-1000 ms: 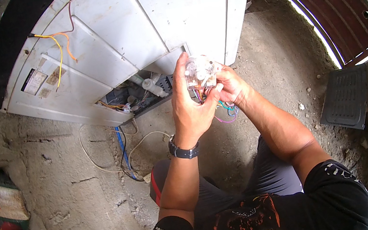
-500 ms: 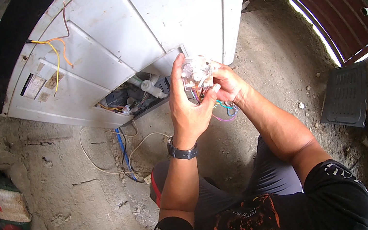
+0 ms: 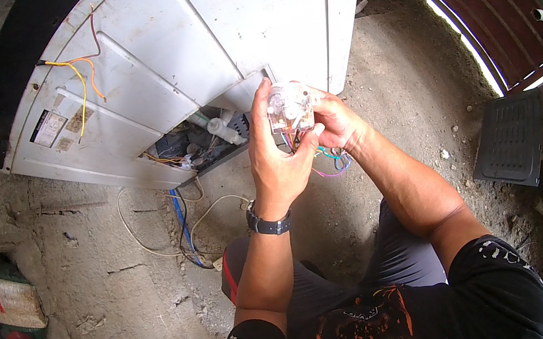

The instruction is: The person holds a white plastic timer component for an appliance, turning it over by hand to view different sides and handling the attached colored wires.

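Left grip (image 3: 279,172), right grip (image 3: 339,125) | closed around glare-washed clear box (image 3: 290,109) | some right fingertips hidden

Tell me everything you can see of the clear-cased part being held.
The clear-cased part is boxy and plastic-looking, see-through, with whitish and brownish innards showing. The left hand and right hand hold it in front of the white appliance panel. Coloured wires hang below; where they join is hidden.

Strong glare on the white panel (image 3: 229,32) (black, curving fisheye edges)
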Demonstrator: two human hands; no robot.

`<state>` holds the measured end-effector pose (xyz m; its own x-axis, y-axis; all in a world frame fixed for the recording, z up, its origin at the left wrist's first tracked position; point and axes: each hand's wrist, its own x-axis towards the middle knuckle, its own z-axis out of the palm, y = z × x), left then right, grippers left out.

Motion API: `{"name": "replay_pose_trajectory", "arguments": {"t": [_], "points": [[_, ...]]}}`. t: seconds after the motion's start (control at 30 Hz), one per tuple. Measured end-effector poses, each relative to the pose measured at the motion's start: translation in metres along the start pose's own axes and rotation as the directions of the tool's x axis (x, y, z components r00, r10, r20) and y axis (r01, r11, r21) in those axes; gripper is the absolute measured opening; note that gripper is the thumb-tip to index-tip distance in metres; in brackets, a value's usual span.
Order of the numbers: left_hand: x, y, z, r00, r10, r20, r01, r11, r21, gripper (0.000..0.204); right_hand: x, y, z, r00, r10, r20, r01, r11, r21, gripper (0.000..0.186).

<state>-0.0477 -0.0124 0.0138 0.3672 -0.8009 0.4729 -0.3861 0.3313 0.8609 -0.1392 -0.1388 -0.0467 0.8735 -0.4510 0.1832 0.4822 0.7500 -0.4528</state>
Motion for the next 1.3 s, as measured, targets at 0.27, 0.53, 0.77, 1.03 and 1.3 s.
{"name": "replay_pose_trajectory", "arguments": {"t": [0.27,0.53,0.77,1.03,1.3], "points": [[0.0,0.002,-0.002,1.0,-0.001,-0.003,0.001,1.0,0.007,0.09,0.0,0.0,0.0,1.0,0.014,-0.008,-0.014,1.0,-0.007,0.042],[0.0,0.004,-0.002,1.0,0.009,-0.002,-0.009,1.0,0.026,0.09,0.0,-0.001,0.0,1.0,0.024,-0.013,-0.025,0.997,-0.069,0.051],[0.0,-0.001,-0.003,1.0,0.011,0.0,-0.011,1.0,0.012,0.092,0.0,0.0,-0.005,0.999,0.024,-0.04,-0.027,0.996,-0.083,0.054],[0.0,-0.006,-0.005,0.999,0.033,0.001,-0.033,0.999,0.043,0.091,0.0,0.001,-0.009,0.997,0.052,-0.059,-0.057,0.995,-0.086,0.061],[0.0,-0.006,-0.001,1.0,0.023,-0.01,-0.023,1.0,0.018,0.09,0.0,-0.001,-0.009,0.998,0.052,-0.045,-0.056,0.994,-0.091,0.06]]}}
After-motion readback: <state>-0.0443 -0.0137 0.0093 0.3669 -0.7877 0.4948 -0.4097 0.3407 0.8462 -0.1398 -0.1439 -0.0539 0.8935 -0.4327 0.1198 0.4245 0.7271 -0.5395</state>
